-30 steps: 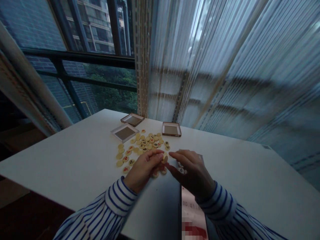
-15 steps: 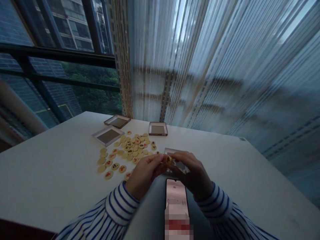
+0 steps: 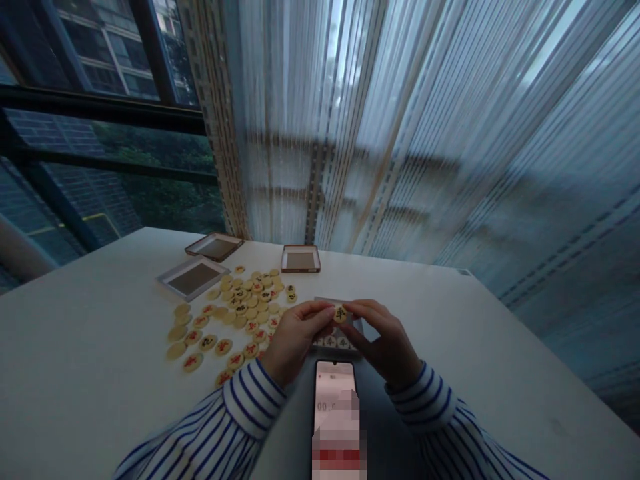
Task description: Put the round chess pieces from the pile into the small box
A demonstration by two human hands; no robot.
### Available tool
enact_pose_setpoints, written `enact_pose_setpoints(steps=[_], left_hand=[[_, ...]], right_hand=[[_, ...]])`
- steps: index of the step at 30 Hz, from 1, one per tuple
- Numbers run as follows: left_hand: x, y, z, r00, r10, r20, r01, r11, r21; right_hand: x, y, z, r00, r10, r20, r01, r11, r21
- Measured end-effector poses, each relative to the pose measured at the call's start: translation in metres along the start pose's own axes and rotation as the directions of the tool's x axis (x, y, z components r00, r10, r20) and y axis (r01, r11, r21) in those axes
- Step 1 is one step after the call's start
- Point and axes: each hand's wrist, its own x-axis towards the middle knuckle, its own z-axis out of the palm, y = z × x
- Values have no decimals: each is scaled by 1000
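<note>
Right hand [image 3: 344,316], nearly pinched shut, touches a black-marked round piece [image 3: 340,314].

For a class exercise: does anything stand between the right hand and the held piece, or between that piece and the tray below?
Nothing visible separates the right hand from the held piece; they touch. Fingers partly hide the tray, so whether anything lies between there is unclear.
</note>
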Motion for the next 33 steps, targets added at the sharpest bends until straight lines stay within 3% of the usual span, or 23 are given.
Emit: enact_pose_setpoints(steps=[14, 18, 20, 25, 29, 33], left_hand=[[16, -12, -17, 999, 37, 17, -39, 994, 105], [19, -14, -20, 996, 92, 4, -91, 970, 227], [20, -13, -23, 982, 184, -29, -160, 913, 374], [21, -11, -32, 910, 410, -61, -239, 638, 732], [21, -13, -35, 890, 455, -3, -254, 501, 827], [22, -17, -35, 892, 448, 52, -273, 444, 854]], right_hand=[[1, 14, 12, 994, -19, 106, 25, 998, -58], [-1, 19, 12, 992, 4, 127, 3, 998, -60], [-3, 24, 13, 992, 24, 124, -19, 999, -44], [-15, 47, 15, 979, 140, 147, -132, 989, -62], [-24, 61, 15, 950, 214, 226, -185, 973, -142], [-26, 65, 16, 923, 268, 275, -226, 958, -176]])
